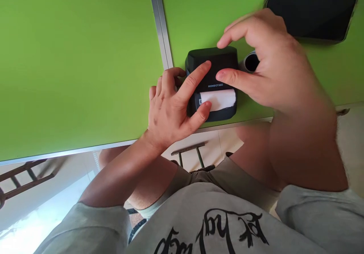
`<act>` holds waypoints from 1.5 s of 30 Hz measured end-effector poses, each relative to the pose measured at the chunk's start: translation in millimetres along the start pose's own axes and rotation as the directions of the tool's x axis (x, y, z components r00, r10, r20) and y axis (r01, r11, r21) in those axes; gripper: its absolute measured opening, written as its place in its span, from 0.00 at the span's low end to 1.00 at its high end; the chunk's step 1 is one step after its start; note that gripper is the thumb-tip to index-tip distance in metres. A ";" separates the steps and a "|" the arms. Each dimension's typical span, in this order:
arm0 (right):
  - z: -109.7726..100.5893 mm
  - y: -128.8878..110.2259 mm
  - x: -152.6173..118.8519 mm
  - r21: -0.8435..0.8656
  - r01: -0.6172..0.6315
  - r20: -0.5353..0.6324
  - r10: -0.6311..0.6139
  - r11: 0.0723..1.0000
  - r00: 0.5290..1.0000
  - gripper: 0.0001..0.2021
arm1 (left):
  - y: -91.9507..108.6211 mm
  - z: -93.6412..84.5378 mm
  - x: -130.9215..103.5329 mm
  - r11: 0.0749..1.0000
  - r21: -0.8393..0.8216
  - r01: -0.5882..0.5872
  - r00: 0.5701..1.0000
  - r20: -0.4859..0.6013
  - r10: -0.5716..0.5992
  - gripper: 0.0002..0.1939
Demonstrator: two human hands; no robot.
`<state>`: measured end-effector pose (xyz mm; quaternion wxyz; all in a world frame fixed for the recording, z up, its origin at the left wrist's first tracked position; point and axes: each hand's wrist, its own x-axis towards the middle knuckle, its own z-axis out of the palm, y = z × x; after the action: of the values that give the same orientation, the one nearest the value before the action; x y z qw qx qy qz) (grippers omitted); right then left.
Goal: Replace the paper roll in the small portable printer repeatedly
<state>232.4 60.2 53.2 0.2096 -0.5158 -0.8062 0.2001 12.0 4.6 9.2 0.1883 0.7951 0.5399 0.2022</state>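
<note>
A black label printer (199,58) marked NIIMBOT lies near the front edge of the green table. White label paper (220,99) sticks out of its front slot. My left hand (173,108) steadies the printer from the left, its index finger on the lid, its thumb at the paper and other fingers by the side. My right hand (270,56) is open over the printer's right side, thumb and fingers apart with nothing between them. Beside the printer, partly behind the right hand, lies a small roll (250,61) with a dark hollow end.
A phone (313,16) with a dark screen lies at the back right, near my right wrist. A metal strip (160,22) crosses the green table (76,64) left of the printer. Below the front edge are my legs and a stool (189,147).
</note>
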 end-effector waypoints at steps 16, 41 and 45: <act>37.4 34.5 10.4 0.208 0.313 -0.351 -0.229 0.927 0.908 0.14 | -6.1 1.5 7.9 0.999 -0.044 -0.005 0.999 -0.046 0.003 0.48; 59.2 55.0 19.9 0.365 0.437 -0.443 -0.259 0.822 0.858 0.17 | -14.9 8.5 22.2 0.992 0.019 -0.129 0.988 -0.079 0.130 0.53; 62.7 58.1 22.0 0.309 0.443 -0.495 -0.255 0.841 0.831 0.21 | -14.6 13.1 22.7 0.994 0.013 -0.108 0.992 -0.061 0.109 0.53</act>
<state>233.3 96.2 -27.4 0.5213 -0.3311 -0.7601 0.2023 15.1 29.8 -6.8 0.1566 0.8176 0.5022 0.2341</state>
